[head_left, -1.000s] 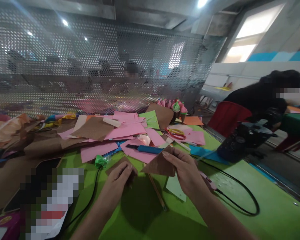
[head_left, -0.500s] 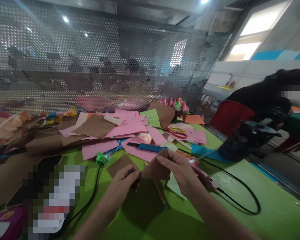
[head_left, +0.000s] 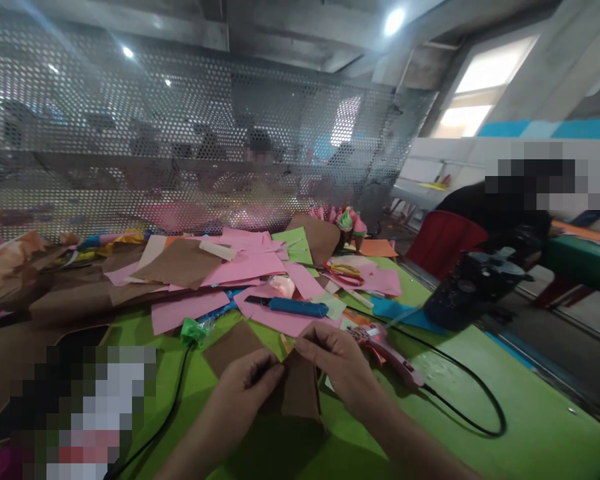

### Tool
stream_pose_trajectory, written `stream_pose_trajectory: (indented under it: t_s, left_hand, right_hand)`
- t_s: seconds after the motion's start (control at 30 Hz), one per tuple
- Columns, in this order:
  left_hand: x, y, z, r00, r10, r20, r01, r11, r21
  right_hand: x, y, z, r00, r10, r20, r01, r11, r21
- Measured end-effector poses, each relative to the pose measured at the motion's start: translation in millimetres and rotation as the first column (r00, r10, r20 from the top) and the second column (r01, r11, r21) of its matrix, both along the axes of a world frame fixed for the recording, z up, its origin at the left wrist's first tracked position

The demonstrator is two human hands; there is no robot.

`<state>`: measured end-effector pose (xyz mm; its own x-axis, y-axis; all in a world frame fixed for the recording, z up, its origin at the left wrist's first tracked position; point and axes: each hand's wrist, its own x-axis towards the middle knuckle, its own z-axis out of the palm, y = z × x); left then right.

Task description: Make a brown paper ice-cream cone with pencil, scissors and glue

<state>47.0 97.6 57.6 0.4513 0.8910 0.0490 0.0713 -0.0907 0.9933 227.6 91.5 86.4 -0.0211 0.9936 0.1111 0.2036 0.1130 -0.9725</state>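
Note:
A folded or curled piece of brown felt-like sheet (head_left: 301, 390) hangs between my two hands over the green table (head_left: 540, 413). My left hand (head_left: 247, 383) pinches its left edge, thumb against fingers. On the upper right edge, my right hand (head_left: 330, 353) closes with thumb and fingertips. Behind my left hand a flat brown piece (head_left: 235, 347) lies on the table. Just right of my right hand rests a pink hot glue gun (head_left: 393, 357) with a black cord. Beyond my hands, a blue utility knife (head_left: 297, 307) lies on pink sheets (head_left: 193, 310).
Scissors with red and yellow handles (head_left: 347, 272) lie among the sheets. Small ice-cream-cone crafts (head_left: 353, 227) stand at the back, before a perforated metal screen (head_left: 190, 153). A green-wrapped cord end (head_left: 194, 331) lies at left. A dark bottle-like container (head_left: 460, 300) stands at right, near a seated person (head_left: 490, 200).
The brown piece has turned and now hangs lower, with its folded side facing me. My hands have come closer together along its top edge. The view has shifted slightly right.

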Motion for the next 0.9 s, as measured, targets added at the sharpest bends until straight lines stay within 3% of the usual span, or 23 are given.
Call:
stream_pose_trajectory:
  t_s: [0.17,0.33,0.57,0.7,0.8,0.9]
  left_hand:
    - [-2.6,5.0,-7.9,0.985,0.156,0.067,-0.153,0.987,-0.05]
    - [-3.1,8.5,-8.5,0.946,0.274,0.171,-0.258,0.96,-0.111]
    - [0.1,7.7,-6.9,0.929,0.303,0.214,-0.262,0.944,-0.202]
    - [0.4,5.3,-3.9,0.906,0.255,0.337,-0.145,0.937,-0.319]
    - [0.3,2.6,0.3,0.908,0.172,0.381,-0.056,0.953,-0.298]
    - [0.0,3.1,-2.4,0.945,0.016,0.327,0.062,0.972,-0.228]
  right_hand:
    - [1.4,-2.0,8.6,0.993,-0.029,-0.113,0.031,0.999,0.019]
    - [-6.2,-5.0,1.4,0.963,0.166,-0.212,-0.185,0.98,-0.07]
    - [-2.7,-1.3,-2.5,0.98,0.057,-0.189,-0.068,0.996,-0.056]
    - [2.6,-1.4,8.2,0.983,0.087,-0.159,-0.083,0.996,0.033]
    - [2.4,-4.3,14.2,0.991,0.134,-0.008,-0.13,0.974,0.185]
    - [-1.6,-10.0,19.6,0.978,0.17,0.117,-0.193,0.956,0.223]
